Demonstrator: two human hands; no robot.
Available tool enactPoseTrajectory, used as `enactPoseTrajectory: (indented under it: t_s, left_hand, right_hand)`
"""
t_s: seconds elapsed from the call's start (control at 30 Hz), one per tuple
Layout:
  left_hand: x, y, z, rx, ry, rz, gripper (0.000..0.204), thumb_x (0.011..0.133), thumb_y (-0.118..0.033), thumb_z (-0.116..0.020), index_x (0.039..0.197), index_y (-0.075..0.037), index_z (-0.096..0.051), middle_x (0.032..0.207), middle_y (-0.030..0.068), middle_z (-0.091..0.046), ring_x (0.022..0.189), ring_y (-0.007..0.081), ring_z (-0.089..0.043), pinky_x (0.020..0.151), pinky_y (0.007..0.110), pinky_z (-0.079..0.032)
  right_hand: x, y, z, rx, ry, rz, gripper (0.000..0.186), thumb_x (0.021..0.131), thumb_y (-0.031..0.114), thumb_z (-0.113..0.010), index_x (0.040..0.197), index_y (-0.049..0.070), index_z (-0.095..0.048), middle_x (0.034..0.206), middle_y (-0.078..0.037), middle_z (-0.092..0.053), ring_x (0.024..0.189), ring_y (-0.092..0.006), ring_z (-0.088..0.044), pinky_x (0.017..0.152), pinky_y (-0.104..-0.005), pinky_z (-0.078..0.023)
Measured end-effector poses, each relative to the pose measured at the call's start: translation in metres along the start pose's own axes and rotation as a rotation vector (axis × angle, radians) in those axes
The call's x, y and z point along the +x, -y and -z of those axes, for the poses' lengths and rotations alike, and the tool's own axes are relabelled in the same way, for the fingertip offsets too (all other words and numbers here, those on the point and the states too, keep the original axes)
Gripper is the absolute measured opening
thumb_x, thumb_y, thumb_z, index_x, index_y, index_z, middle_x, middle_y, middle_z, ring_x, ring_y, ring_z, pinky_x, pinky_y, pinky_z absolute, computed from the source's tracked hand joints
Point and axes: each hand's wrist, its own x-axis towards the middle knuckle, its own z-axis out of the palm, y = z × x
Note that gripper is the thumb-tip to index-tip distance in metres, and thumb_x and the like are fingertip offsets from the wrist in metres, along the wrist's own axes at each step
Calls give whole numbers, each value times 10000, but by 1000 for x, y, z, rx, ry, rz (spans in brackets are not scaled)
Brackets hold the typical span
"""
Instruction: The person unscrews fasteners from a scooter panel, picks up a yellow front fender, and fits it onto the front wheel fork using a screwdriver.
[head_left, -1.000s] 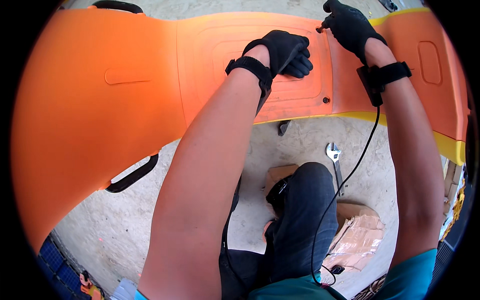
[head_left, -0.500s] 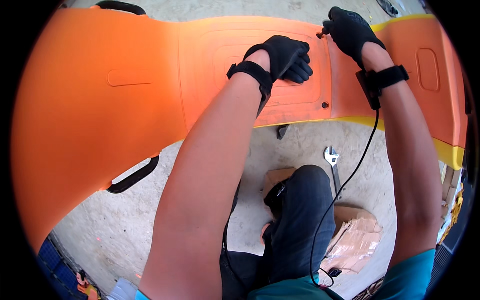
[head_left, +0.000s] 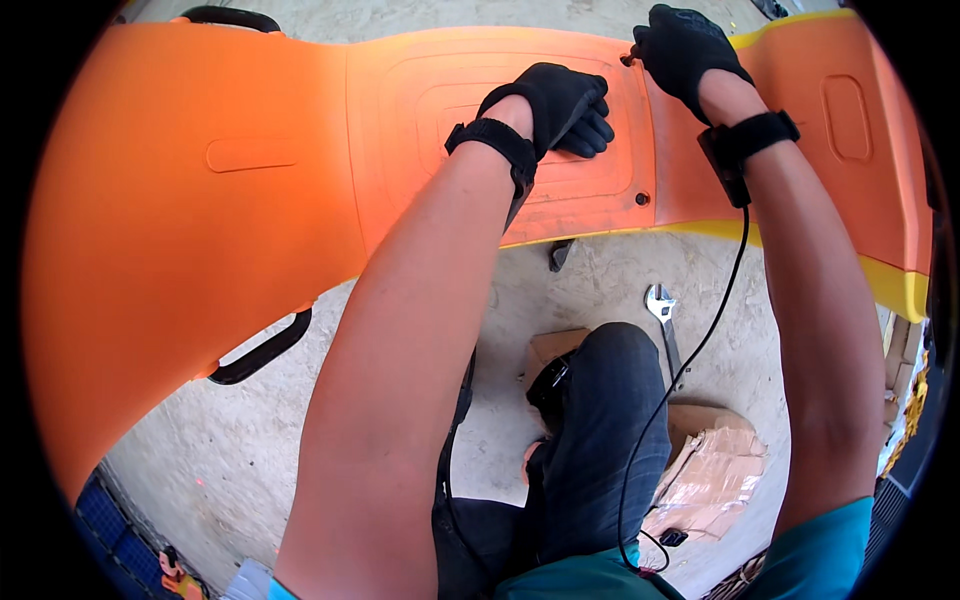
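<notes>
**Orange moulded plastic hull under two gloved hands**

Orange moulded plastic hull (head_left: 250,200), long and smooth with a yellow lower edge, spread across the upper half of the head view above a pale concrete floor (head_left: 300,450).

Head view: left hand (head_left: 555,100) in a black glove, laid palm-down on the raised rectangular panel (head_left: 420,130) of the hull, fingers (head_left: 585,130) close together and curled lightly against the plastic, gripping nothing. Right hand (head_left: 685,45), also black-gloved, at the far top corner of that panel, fingertips bunched on a small dark fitting (head_left: 628,58); too small and hidden to tell whether pinched or merely touched. Small dark screw head (head_left: 641,199) at the near corner of the panel, below and to the right of the left fingers. Black wrist strap (head_left: 750,140) on the right forearm, thin black cable (head_left: 690,350) trailing from it toward the body. Black carry handle (head_left: 262,350) under the hull edge, well to the left of both hands. On the floor, nearer the body than the right fingers, a silver adjustable wrench (head_left: 662,320), beside crumpled brown cardboard (head_left: 710,470) and a knee in dark jeans (head_left: 600,420).
</notes>
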Motion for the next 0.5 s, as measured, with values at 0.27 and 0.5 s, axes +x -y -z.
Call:
enactPoseTrajectory:
  t_s: [0.27, 0.5]
  left_hand:
    - [15, 12, 2, -46, 27, -24, 316, 977, -223, -509, 911, 56, -642, 789, 178, -718, 582, 233, -675, 570, 329, -576]
    - [16, 11, 5, 131, 101, -52, 164, 910, -24, -542, 775, -29, -448, 715, -16, -374, 716, 100, -467, 582, 252, -376]
  right_hand:
    - [3, -5, 1, -28, 33, 88, 243, 877, 221, -651, 977, 1, -677, 975, -240, -700, 960, -388, -671, 838, -444, -528]
    - [8, -20, 3, 85, 97, 179, 176, 861, 143, -659, 953, -5, -637, 917, -234, -698, 936, -402, -664, 808, -452, -521]
